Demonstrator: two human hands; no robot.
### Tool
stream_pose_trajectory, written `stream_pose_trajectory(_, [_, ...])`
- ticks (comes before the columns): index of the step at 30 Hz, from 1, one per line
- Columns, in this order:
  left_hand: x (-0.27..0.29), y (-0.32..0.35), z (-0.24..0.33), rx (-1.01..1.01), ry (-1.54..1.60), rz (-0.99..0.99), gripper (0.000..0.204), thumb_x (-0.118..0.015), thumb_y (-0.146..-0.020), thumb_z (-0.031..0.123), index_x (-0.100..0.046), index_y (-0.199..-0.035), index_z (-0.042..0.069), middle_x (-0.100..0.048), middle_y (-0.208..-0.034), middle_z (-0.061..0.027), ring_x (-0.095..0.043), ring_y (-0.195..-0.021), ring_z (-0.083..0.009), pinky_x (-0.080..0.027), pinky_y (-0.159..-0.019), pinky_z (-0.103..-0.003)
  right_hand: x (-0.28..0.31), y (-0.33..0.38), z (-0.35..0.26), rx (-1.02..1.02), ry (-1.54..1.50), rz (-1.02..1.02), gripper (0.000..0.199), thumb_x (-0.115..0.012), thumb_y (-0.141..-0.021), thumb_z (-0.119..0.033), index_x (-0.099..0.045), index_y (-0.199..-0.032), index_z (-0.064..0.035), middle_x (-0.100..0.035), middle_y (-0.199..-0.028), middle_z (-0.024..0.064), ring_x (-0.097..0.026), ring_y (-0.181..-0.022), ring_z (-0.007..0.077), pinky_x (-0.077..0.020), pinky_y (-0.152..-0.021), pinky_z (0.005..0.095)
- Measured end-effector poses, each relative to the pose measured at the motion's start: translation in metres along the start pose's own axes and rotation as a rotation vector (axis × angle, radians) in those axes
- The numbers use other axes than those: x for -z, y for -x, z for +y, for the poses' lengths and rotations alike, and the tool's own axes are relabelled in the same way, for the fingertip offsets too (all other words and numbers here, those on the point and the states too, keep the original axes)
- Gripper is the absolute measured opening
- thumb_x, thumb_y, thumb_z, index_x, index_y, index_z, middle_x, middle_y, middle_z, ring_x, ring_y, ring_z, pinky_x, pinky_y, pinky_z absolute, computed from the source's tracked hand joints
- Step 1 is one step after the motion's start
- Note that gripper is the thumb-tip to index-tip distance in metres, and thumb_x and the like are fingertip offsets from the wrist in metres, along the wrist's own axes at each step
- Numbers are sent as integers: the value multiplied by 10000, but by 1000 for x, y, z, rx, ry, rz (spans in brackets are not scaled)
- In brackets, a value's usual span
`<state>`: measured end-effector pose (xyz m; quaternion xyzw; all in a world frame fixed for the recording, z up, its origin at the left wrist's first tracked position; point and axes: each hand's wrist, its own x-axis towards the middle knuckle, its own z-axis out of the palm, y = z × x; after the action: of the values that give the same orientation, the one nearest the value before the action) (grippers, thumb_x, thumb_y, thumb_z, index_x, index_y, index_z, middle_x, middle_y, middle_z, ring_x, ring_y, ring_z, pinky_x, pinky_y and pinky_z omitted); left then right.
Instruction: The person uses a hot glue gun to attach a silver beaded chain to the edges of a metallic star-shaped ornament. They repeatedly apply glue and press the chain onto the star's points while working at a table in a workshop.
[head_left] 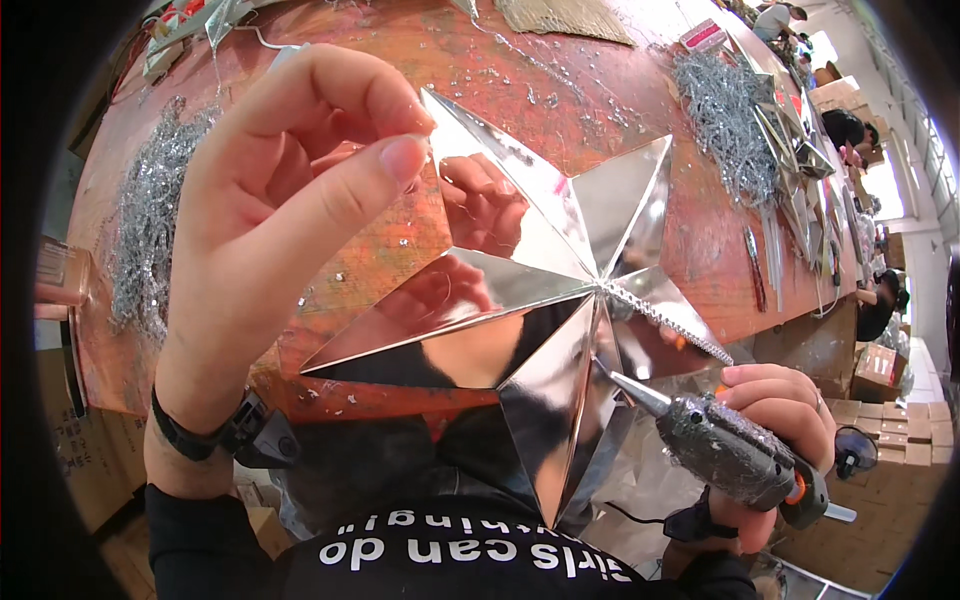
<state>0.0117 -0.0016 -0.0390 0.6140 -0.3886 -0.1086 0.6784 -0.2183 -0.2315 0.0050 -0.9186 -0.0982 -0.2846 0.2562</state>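
Observation:
A shiny silver five-pointed star with raised folded ridges lies tilted over the table's near edge. A strip of silver bead trim runs from its centre along the lower-right point. My right hand grips a dark glue gun, flecked with silver bits. Its metal nozzle is close to the ridge of the star's bottom point; I cannot tell if they touch. By the tip of the upper-left point, my left hand is closed in a pinch, thumb and forefinger together. What it pinches, if anything, is too small to make out.
A worn reddish table carries a heap of silver tinsel-like strands at left and another heap at far right. Clear sticks lie below the right heap. Cardboard boxes stand at lower right, with people beyond.

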Motion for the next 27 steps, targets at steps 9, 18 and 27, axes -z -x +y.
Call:
stream_pose_trajectory(9, [-1,1,-1,62,46,-65,73,-546,-868,-17,-538,-911,42,-525,-942,-53,-591,-915,-139,-511,-727,-241,4,5,-3,-34,-42,-99,798,-661,-526,-773,-623,-765,-13,-650,-698,84,-645,-646,230,-514,-590,300])
stream_pose_trajectory(18, [-3,4,0,53,93,-59,106,-582,-840,-56,-533,-840,38,-515,-944,-61,-590,-861,-135,-510,-729,-253,6,8,-4,-11,-35,-128,865,-529,-537,-857,-596,-710,-13,-612,-645,73,-598,-598,214,-488,-561,298])
stream_pose_trajectory(27, [-1,4,0,36,55,-65,148,-580,-837,-64,-498,-810,57,-517,-928,-46,-563,-835,-103,-509,-790,-289,20,5,-18,10,-30,-298,638,-606,-616,-674,-606,-718,-44,-645,-697,57,-621,-635,214,-488,-561,298])
